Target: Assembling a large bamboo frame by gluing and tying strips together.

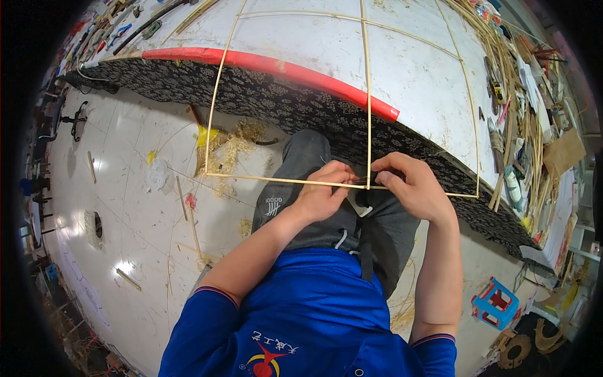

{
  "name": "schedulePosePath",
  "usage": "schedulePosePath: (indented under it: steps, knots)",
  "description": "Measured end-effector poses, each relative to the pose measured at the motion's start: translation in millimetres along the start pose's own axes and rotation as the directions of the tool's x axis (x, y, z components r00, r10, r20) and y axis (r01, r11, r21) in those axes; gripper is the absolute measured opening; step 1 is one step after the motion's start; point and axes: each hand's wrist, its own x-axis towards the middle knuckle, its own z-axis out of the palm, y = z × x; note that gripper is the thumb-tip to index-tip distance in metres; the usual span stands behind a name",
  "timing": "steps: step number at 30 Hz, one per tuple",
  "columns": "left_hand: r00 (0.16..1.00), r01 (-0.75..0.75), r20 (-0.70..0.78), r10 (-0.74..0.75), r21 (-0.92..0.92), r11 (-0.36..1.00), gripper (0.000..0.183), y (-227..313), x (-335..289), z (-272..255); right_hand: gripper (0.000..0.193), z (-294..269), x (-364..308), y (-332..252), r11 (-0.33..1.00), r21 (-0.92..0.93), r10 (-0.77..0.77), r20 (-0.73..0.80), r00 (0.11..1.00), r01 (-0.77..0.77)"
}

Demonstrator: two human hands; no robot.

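Observation:
A large frame of thin pale bamboo strips [282, 181] spans from the worktable out over my lap. Its near crosspiece meets a long upright strip [366, 94] between my two hands. My left hand [323, 193] is closed at the crosspiece, just left of that joint, with the strip running across its fingers. On the joint's other side my right hand [407, 183] is closed, thumb and forefinger pinched close to the strip. Something thin and dark shows between the fingertips, too small to name. Fingers partly hide the joint itself.
The white worktable [301, 44] has a red padded edge [282, 68] and a dark patterned cloth below. Bamboo strips and tools crowd its right side; more tools [135, 31] lie far left. Shavings [248, 132] and sticks litter the floor. A blue stool [496, 303] stands lower right.

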Motion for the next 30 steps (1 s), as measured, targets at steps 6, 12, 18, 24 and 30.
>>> schedulePosePath:
  steps: [6,12,18,24,30]
  knots:
    - [1.0,-0.023,0.012,0.022,0.086,0.996,0.015,5,4,1,0.016,16,-5,1,0.996,-0.041,-0.089,-0.264,0.96,0.081]
    - [1.0,-0.025,0.011,0.023,0.237,0.971,0.003,9,5,0,0.021,59,-48,-3,0.958,0.283,0.083,-0.444,0.892,0.052]
    - [0.996,-0.083,0.058,0.07,0.271,0.959,0.007,8,9,0,0.02,98,-49,36,0.456,0.888,0.405,-0.156,0.901,-0.051]
    - [0.997,-0.011,0.076,-0.016,0.345,0.939,0.008,12,8,0,0.019,101,-29,41,0.245,0.963,0.314,-0.186,0.931,0.11]
    - [0.992,-0.047,0.129,-0.011,0.434,0.9,0.007,24,7,1,0.02,100,-29,41,0.245,0.959,0.279,-0.211,0.937,0.143]
